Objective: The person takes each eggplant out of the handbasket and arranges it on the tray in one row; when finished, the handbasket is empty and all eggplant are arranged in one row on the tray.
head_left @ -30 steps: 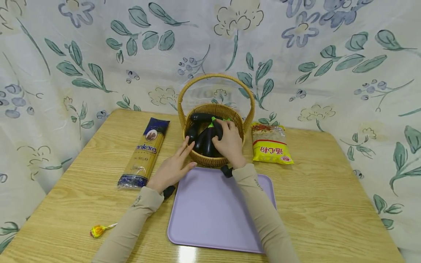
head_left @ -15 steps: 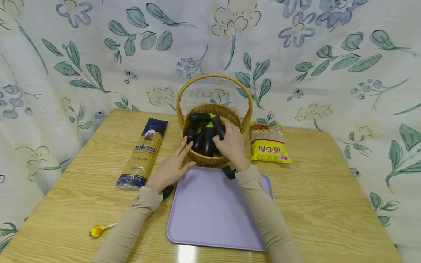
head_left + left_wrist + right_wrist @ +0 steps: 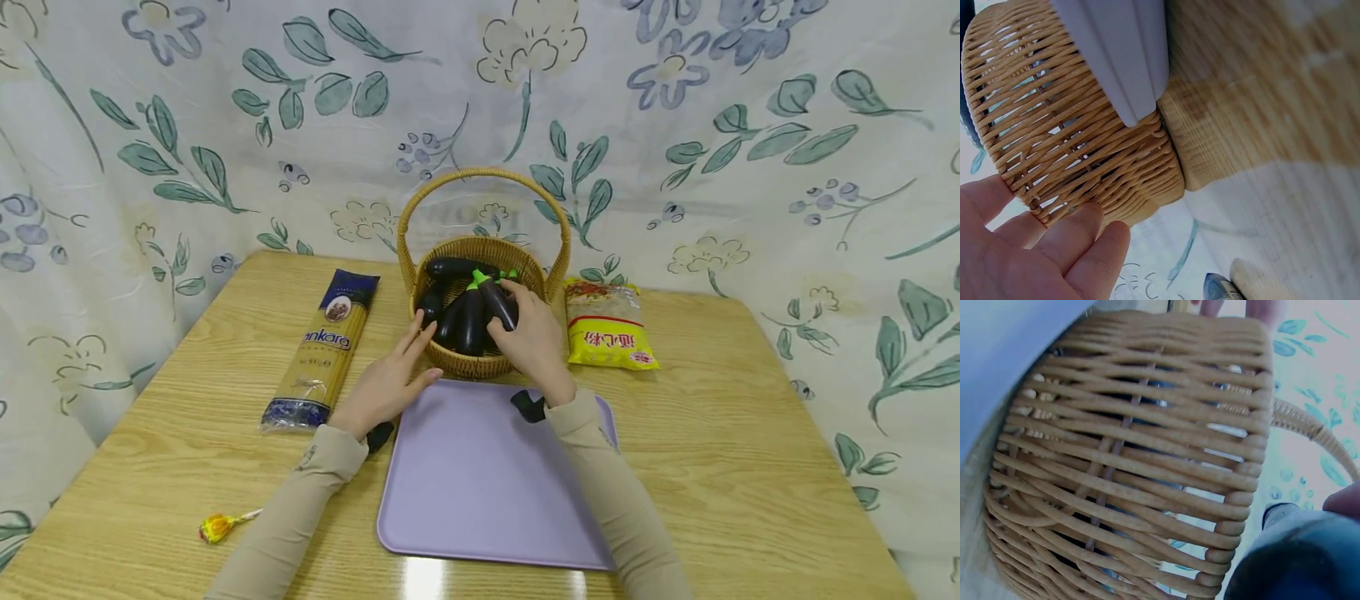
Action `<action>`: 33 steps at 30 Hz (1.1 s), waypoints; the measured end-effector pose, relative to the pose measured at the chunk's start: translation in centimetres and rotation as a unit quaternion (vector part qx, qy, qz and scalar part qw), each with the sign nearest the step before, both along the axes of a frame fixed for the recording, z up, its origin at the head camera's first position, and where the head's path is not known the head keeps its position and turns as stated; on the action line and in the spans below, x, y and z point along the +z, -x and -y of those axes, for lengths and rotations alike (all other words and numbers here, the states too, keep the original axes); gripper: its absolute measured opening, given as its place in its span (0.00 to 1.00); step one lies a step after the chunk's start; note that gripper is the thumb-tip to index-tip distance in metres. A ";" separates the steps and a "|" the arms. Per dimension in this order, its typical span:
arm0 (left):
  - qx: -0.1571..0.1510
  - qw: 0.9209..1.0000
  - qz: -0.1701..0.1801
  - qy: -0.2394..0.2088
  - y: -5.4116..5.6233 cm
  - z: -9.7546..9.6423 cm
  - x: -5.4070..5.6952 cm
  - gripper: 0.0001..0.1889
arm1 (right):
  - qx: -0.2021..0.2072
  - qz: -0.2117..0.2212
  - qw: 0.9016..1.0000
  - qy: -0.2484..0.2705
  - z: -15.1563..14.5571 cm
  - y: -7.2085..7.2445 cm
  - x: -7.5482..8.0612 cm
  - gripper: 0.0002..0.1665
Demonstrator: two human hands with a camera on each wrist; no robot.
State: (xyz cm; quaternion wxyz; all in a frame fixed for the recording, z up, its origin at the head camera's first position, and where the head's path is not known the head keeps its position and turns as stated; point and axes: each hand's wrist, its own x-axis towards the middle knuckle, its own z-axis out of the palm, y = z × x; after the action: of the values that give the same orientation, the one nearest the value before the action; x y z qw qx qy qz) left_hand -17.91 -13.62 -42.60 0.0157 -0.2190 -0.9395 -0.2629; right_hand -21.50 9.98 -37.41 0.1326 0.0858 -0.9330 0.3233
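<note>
A wicker basket (image 3: 468, 365) with a tall handle holds several dark eggplants (image 3: 470, 323) with green stems. My right hand (image 3: 538, 342) reaches over its right rim and grips one eggplant (image 3: 497, 300) between thumb and fingers. That eggplant leans with its stem up and to the left, above the others; in the right wrist view its rounded dark end (image 3: 1300, 565) shows beside the basket wall. On the basket's left front, my left hand (image 3: 384, 390) lies with extended fingers touching the rim. The left wrist view shows those fingertips (image 3: 1088, 219) against the woven wall.
A lilac tray (image 3: 487, 483) lies in front of the basket. To the left is a long Ankara spaghetti pack (image 3: 318, 358), with a wrapped lollipop (image 3: 219, 527) nearer the front. A yellow pasta bag (image 3: 611, 327) lies right of the basket. Behind the table hangs a floral curtain (image 3: 315, 108).
My right hand has drawn back slightly toward the front right, and the gripped eggplant has shifted with it, showing more of its body. The left hand stays at the basket rim.
</note>
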 end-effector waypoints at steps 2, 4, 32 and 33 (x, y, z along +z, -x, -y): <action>-0.001 1.000 0.001 -0.001 0.0 0.0 0.0 0.38 | 0.005 0.004 1.000 0.003 0.0 -0.3 -0.1 0.34; -0.001 1.000 0.000 -0.003 -0.1 0.1 0.1 0.38 | 0.010 0.009 1.000 0.005 0.0 -0.7 -0.1 0.34; 0.005 1.000 0.008 -0.003 -0.2 -0.2 0.3 0.37 | 0.105 0.084 0.984 0.116 0.5 -5.7 -1.4 0.40; 0.006 1.000 0.006 -0.002 -0.2 -0.2 0.2 0.37 | 0.111 0.088 0.983 0.120 0.5 -5.9 -1.4 0.40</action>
State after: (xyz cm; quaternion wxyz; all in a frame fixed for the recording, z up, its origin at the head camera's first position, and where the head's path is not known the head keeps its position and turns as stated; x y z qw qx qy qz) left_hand -17.73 -13.44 -42.37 0.0117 -0.2120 -0.9402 -0.2664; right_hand -15.61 9.44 -38.77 0.0223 0.1435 -0.8801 0.4519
